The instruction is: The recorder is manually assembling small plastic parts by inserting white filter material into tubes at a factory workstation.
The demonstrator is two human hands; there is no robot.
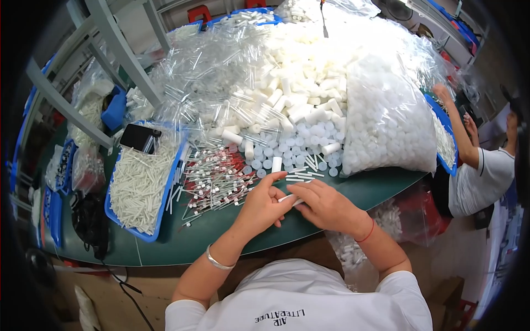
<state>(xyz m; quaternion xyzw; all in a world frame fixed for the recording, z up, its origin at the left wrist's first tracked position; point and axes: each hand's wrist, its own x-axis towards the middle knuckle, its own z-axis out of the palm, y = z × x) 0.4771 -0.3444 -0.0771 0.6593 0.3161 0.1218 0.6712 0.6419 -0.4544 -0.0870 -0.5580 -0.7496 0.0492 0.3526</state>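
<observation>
Over the near edge of the green table, my left hand and my right hand meet with fingers closed. Between their fingertips is a thin white tube, partly hidden by the fingers. Just beyond my left hand stands a short white cylinder. Several loose white sticks lie past my right fingertips. Left of my left hand spreads a pile of thin metal rods with white and red ends. Translucent round caps are scattered behind the sticks.
A blue tray of small white tubes sits left, a black phone on it. White cylinders heap up beyond, beside a full plastic bag. At right, another person reaches over a blue tray. Grey metal posts rise at left.
</observation>
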